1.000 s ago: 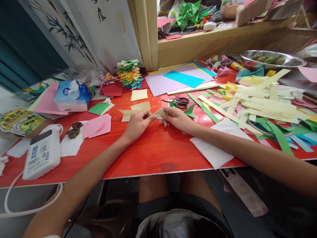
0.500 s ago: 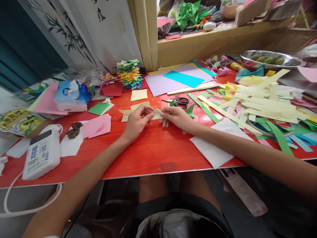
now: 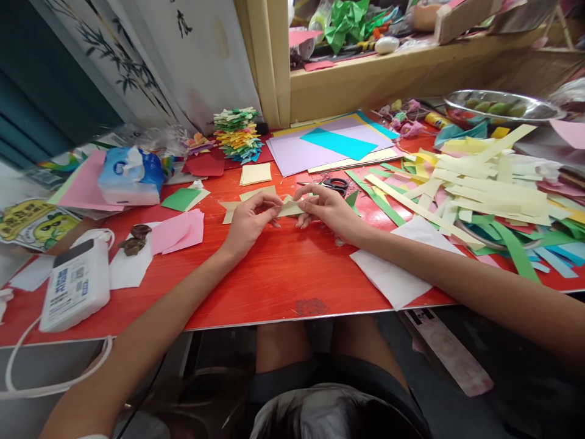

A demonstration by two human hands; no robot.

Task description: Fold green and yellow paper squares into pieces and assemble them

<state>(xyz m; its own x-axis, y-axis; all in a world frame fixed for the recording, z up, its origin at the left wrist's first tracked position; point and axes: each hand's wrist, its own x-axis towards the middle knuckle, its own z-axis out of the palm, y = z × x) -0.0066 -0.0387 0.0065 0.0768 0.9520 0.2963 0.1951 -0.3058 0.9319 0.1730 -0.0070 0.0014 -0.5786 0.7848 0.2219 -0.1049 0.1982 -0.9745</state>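
Midway between the table's (image 3: 256,299) front and back edges, a creased slip (image 3: 291,207) of thin, pale yellow paper is held between two hands, its middle bent up in a small peak. The tabletop is glossy red, with a dark, rough patch near the front edge. Toward the right edge lies a loose heap of flat paper strips (image 3: 493,192), mostly cream and green; behind it, near the back edge, stands a shiny metal bowl (image 3: 548,113). Toward the back edge, a spiky stack (image 3: 236,137) of folded paper rises beside smooth lilac card (image 3: 290,157).

The left hand (image 3: 251,221) pinches the slip's left end between thumb and forefinger, the other fingers loosely curled. The right hand (image 3: 326,208) pinches the other end, forefinger arched, remaining fingers bent beneath.

Fingertips hide both ends of the slip, so its full outline cannot be told. The right hand partly covers the black-handled scissors (image 3: 337,185). The right forearm crosses a white tissue (image 3: 393,283).
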